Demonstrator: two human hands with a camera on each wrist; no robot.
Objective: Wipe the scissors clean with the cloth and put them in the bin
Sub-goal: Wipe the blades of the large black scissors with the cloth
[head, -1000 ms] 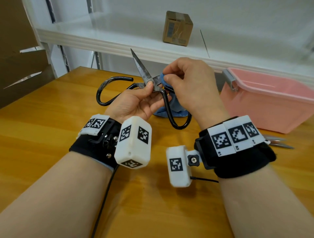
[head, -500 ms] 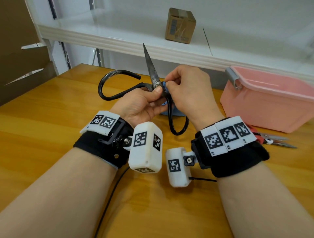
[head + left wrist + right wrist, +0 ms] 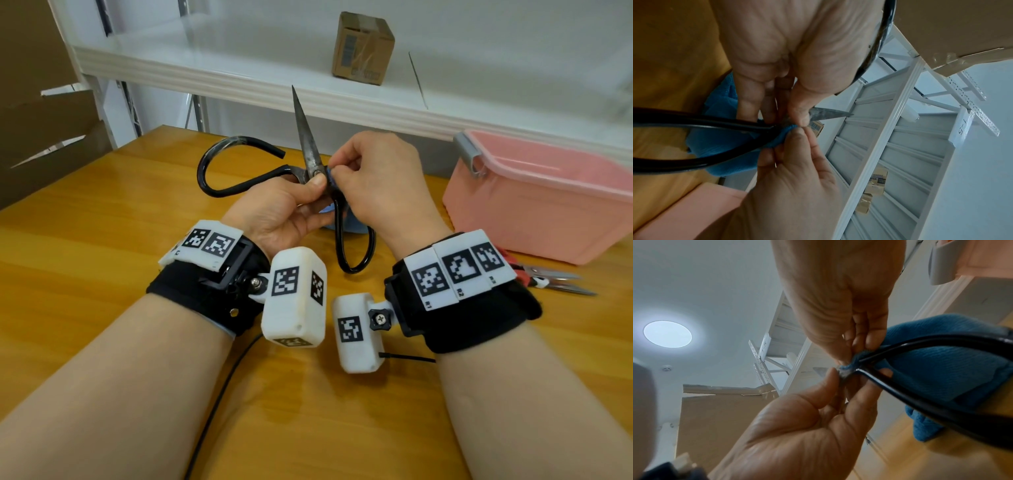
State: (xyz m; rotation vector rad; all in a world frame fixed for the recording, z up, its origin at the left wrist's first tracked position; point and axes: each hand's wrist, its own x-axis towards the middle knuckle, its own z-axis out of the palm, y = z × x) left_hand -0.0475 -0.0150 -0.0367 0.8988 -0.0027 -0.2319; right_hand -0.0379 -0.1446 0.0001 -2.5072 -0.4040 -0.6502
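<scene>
Old scissors (image 3: 306, 137) with looping black handles are held above the wooden table, their dark blade pointing up. My left hand (image 3: 317, 181) pinches them at the pivot, thumb on the blade base (image 3: 801, 113). My right hand (image 3: 337, 171) pinches a blue cloth (image 3: 329, 174) against the pivot from the right. Most of the cloth (image 3: 941, 369) hangs behind the handle loop (image 3: 920, 395) and is hidden in the head view. The pink bin (image 3: 548, 198) stands to the right of my hands, on the table.
Red-handled pliers (image 3: 551, 279) lie in front of the bin. A white shelf (image 3: 239, 78) runs along the table's far edge, with a small cardboard box (image 3: 363, 48) on it. Brown cardboard (image 3: 41, 137) stands at the left.
The scissors have turned from leaning left to nearly upright, with the blade tip higher. Both hands have kept their pinch at the pivot and shifted slightly right.
</scene>
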